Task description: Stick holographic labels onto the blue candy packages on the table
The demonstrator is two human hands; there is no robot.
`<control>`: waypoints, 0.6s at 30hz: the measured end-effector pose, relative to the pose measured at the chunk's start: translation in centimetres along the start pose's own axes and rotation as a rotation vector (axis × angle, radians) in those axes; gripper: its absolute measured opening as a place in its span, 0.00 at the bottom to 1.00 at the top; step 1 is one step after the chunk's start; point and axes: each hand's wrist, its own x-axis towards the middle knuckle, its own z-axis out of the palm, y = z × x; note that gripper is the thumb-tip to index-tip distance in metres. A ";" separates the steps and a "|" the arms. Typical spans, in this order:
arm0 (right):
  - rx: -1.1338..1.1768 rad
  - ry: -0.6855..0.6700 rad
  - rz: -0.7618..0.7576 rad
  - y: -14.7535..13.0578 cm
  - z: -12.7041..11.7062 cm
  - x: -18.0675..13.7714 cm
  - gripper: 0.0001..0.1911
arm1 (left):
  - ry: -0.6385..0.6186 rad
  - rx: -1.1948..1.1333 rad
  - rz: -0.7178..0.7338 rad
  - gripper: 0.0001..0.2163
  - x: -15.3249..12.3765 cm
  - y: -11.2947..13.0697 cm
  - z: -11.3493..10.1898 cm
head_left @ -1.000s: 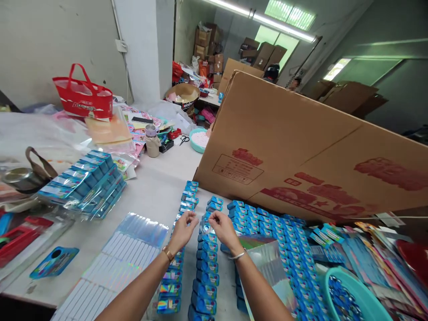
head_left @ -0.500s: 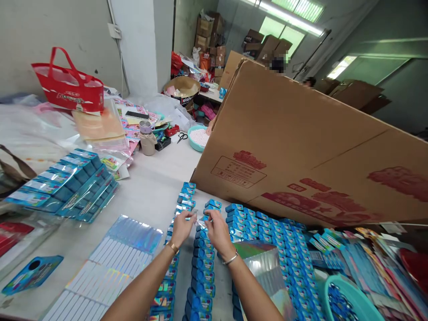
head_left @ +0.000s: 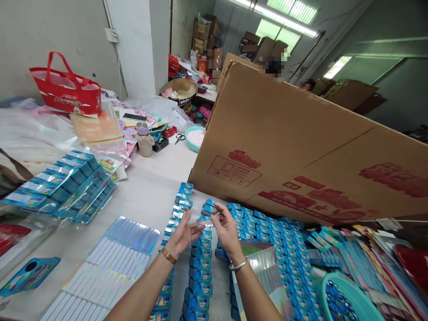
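Observation:
My left hand (head_left: pixel 183 235) hovers over the middle column of small blue boxes (head_left: pixel 200 264), palm turned up and fingers stretched out, holding nothing. To its right, my right hand (head_left: pixel 226 228) has its thumb and fingers curled together in a pinch beside the far boxes (head_left: pixel 208 207) of that column. Whatever lies between those fingertips is too small to make out. Another column of blue boxes (head_left: pixel 180 200) runs left of my left hand. A sheet of shiny, silvery strip stickers (head_left: pixel 123 258) lies left of my left forearm. A second silvery sheet (head_left: pixel 264 267) lies under my right forearm.
A large cardboard box (head_left: pixel 294 147) stands behind the rows. Many blue boxes (head_left: pixel 284 249) fill the right side, near a turquoise basin (head_left: pixel 354 298). At left are a wrapped pack of blue boxes (head_left: pixel 63 187), a beige bottle (head_left: pixel 145 143), scissors (head_left: pixel 179 137) and a red bag (head_left: pixel 70 96).
My left hand has gone from a pinch to spread fingers and dropped slightly. My right hand has moved slightly right and up, apart from the left. The whole view has shifted a little.

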 end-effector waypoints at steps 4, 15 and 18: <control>-0.025 -0.026 0.010 0.0 0.1 -0.3 0.21 | 0.058 0.232 0.160 0.45 -1.1 -0.8 1.5; -0.157 -0.138 -0.002 5.6 4.1 3.7 0.21 | 0.309 0.689 0.779 0.45 1.5 2.9 -1.6; -0.241 -0.107 -0.075 8.3 7.3 7.1 0.22 | 0.383 0.961 0.831 0.42 4.2 6.5 -3.0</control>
